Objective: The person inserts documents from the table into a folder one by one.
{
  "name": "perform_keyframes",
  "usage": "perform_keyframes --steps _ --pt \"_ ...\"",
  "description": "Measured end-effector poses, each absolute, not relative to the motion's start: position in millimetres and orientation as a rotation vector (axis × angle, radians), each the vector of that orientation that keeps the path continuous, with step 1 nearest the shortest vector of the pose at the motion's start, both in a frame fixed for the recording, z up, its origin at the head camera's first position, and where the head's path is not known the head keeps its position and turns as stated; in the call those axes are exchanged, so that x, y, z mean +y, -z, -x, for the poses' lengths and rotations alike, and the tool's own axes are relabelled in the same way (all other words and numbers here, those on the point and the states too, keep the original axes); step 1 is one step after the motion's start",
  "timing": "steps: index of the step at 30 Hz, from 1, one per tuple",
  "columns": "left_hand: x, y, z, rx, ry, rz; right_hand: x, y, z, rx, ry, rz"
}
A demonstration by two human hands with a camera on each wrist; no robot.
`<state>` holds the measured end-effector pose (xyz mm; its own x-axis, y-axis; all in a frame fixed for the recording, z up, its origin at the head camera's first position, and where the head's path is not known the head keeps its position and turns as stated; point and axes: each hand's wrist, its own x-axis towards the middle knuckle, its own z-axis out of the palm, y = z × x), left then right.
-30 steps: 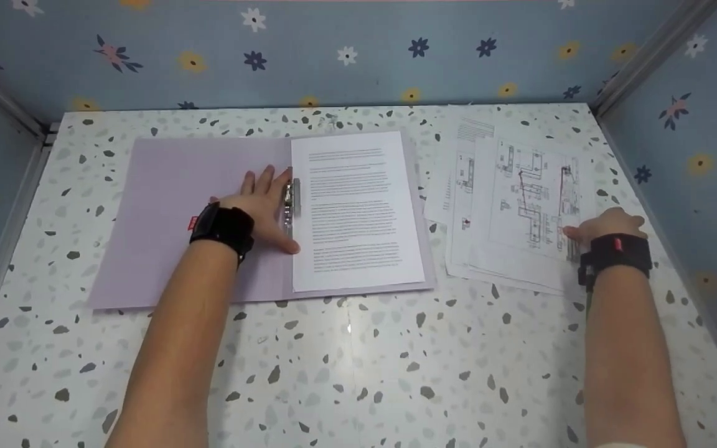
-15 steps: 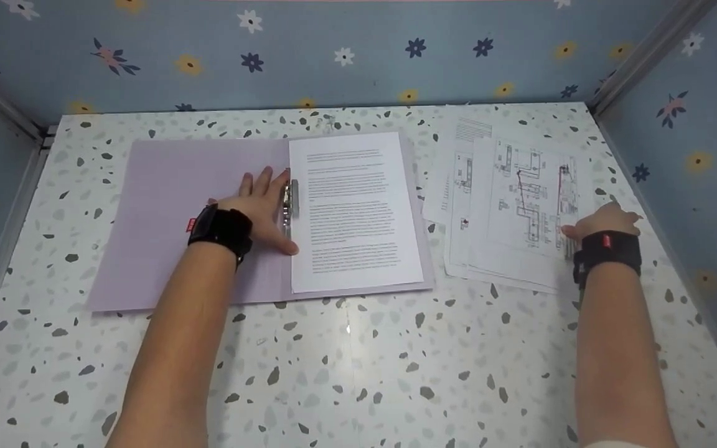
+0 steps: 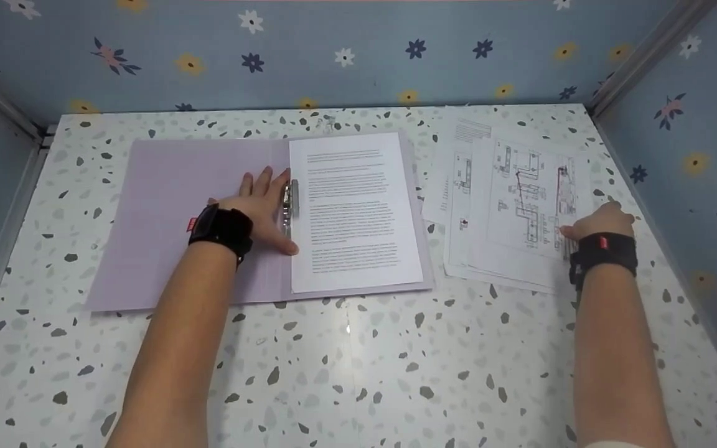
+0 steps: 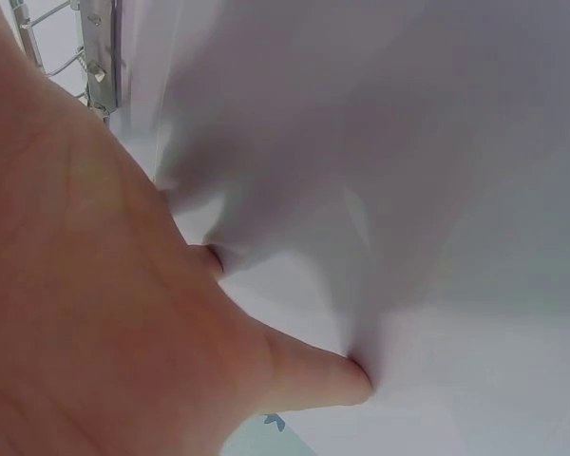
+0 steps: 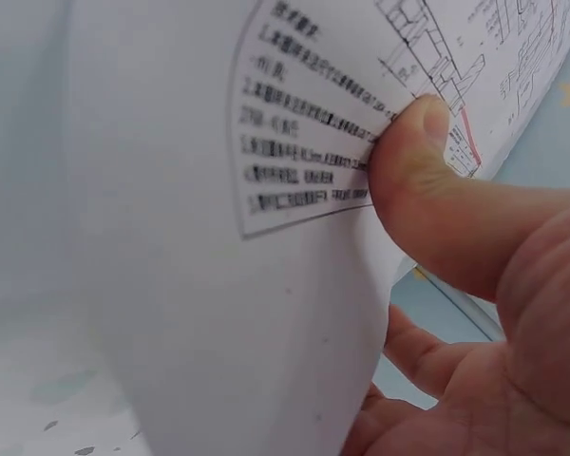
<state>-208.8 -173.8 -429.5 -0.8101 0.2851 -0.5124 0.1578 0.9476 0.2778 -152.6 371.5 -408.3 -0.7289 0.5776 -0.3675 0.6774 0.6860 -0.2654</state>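
One thumb (image 5: 420, 142), my right, presses the printed face of a drawing sheet (image 3: 520, 211) while the fingers (image 5: 427, 356) of that right hand (image 3: 601, 223) sit behind its edge, so the paper is pinched between them. I would say I grip it at the right margin because an edge is the easiest place to get hold of one thin page among several; close up, it bows beside my thumb. Left of this grasp, toward my other hand, lie more papers (image 3: 458, 249), fanned so that their borders stick out. My left hand (image 3: 256, 214) clasps nothing: its fingers are spread and laid on the purple folder (image 3: 172, 186), probably to steady it and hold the cover flat. Just right of those fingertips is the metal clip (image 3: 295, 198), and beyond it a page of text (image 3: 358, 218) lies on the folder's right half, its edge by my left thumb. As for pose, both forearms (image 3: 175, 336) reach forward, the left slanting inward to the folder's middle, the right running nearly straight ahead, with black bands (image 3: 223, 231) round the wrists. Farther out from my fingers, the speckled table (image 3: 358, 361) stretches to the flowered wall (image 3: 371, 74).
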Motion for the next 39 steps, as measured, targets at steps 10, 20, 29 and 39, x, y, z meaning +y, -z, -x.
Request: perform_keyframes --steps 10,20,29,39 --pt "-174.1 429.9 208.3 2.537 -0.299 -0.313 381.0 414.3 154.2 2.638 0.593 -0.954" --pt "-174.7 430.9 208.0 2.542 -0.306 -0.313 415.9 430.1 157.5 2.582 0.729 -0.89" --pt "-173.8 431.5 208.6 2.535 -0.287 -0.312 419.5 425.3 151.1 2.584 0.739 -0.84" --pt "-173.4 429.1 205.3 2.547 -0.316 -0.304 427.7 413.4 151.8 2.517 0.984 -0.85"
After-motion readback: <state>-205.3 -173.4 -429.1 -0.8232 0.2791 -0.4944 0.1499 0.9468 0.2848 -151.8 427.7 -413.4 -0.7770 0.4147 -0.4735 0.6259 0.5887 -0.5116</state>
